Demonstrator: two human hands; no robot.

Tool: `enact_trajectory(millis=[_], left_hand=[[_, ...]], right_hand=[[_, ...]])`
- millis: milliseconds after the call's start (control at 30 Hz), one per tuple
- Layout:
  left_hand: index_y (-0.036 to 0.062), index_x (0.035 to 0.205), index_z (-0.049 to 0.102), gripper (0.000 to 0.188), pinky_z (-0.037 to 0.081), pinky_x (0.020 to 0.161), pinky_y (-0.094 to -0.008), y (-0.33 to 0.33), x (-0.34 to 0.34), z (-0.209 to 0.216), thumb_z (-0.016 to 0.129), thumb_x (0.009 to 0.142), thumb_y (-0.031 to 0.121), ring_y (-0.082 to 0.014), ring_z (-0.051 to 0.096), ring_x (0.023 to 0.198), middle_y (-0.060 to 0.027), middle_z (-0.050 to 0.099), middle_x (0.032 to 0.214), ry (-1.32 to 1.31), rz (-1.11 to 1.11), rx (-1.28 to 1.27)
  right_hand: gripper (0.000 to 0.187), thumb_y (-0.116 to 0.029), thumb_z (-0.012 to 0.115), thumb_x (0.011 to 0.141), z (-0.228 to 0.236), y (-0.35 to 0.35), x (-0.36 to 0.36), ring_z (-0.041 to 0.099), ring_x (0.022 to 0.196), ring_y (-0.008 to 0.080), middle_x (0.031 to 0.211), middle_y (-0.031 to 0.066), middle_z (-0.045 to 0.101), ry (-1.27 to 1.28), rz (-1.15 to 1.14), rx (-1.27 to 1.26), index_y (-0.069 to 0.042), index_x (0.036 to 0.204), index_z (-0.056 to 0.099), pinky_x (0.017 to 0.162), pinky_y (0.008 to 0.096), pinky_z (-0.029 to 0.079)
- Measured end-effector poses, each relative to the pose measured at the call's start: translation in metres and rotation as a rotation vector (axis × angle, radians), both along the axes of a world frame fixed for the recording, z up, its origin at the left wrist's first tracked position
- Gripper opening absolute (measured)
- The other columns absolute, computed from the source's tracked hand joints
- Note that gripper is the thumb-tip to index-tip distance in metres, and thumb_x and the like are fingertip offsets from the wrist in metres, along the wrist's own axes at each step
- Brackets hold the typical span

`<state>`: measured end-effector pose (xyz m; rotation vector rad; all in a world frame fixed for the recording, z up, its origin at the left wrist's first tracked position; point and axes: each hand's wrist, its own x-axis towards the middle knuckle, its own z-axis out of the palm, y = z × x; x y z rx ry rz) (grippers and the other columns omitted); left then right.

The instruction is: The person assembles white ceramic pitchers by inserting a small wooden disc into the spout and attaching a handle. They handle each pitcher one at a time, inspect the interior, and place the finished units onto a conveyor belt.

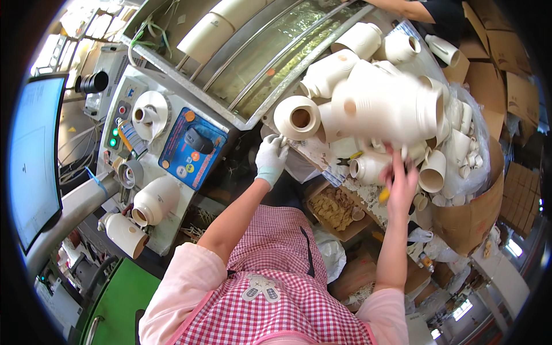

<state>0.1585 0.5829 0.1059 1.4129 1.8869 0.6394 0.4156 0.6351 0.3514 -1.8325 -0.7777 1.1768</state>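
A big cream pipe (blurred) lies sideways, collared end rightward, right of a round-mouthed cream pipe.

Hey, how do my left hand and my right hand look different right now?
Your left hand wears a white glove, while your right hand looks bare. The left hand shows fairly sharp; the right hand is blurred. In the picture, the left hand is below and left of a round-mouthed white fitting, the right hand below a large blurred white fitting. Both reach forward from pink sleeves.
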Motion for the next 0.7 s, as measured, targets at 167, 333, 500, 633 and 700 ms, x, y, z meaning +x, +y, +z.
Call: enact_trajectory(millis=[167,333,500,633,700], left_hand=[[0.0034,0.118,0.065,0.024,0.054,0.095,-0.0399,0.003,-0.011,0.018,0.065,0.095,0.010,-0.0369,0.066,0.113,-0.0164,0.059,0.139,-0.186,0.069,0.058],[0.0000,0.121,0.064,0.023,0.056,0.086,-0.0320,0.002,-0.062,0.085,0.060,0.101,0.009,-0.0182,0.069,0.104,-0.0124,0.069,0.125,-0.422,0.216,0.084],[-0.0030,0.121,0.064,0.023,0.052,0.065,-0.0233,0.053,-0.167,0.123,0.056,0.101,0.004,-0.0079,0.064,0.084,-0.0088,0.071,0.109,-0.312,0.336,0.058],[-0.0039,0.117,0.066,0.023,0.054,0.069,-0.0261,0.149,-0.229,0.099,0.055,0.096,-0.001,-0.0114,0.066,0.078,-0.0092,0.072,0.100,-0.236,0.222,0.241],[-0.0047,0.114,0.067,0.025,0.056,0.072,-0.0282,0.196,-0.249,0.084,0.053,0.093,-0.006,-0.0140,0.068,0.078,-0.0109,0.072,0.097,-0.378,0.157,0.095]], right_hand=[[0.032,-0.030,0.061,0.107,-0.009,0.091,-0.046,0.053,0.057,0.0035,0.099,0.0029,0.075,0.030,0.210,0.230,-0.001,0.116,0.068,0.048,0.0197,0.029],[0.030,-0.028,0.060,0.106,-0.006,0.081,-0.056,0.050,0.056,0.0041,0.081,0.0022,0.069,0.038,0.121,0.231,0.000,0.111,0.070,0.046,0.0204,0.027],[0.028,-0.023,0.058,0.105,-0.011,0.055,-0.049,0.051,0.058,0.0035,0.101,0.0093,0.075,-0.020,0.093,0.171,0.001,0.114,0.070,0.047,0.0196,0.030],[0.022,-0.017,0.057,0.104,-0.027,0.021,-0.040,0.053,0.058,0.0033,0.118,0.0156,0.076,-0.022,0.076,0.072,0.001,0.108,0.069,0.047,0.0189,0.031],[0.020,-0.015,0.057,0.102,-0.035,0.002,-0.033,0.054,0.057,0.0043,0.116,0.0164,0.076,0.004,0.041,0.030,0.001,0.108,0.068,0.046,0.0193,0.031]])
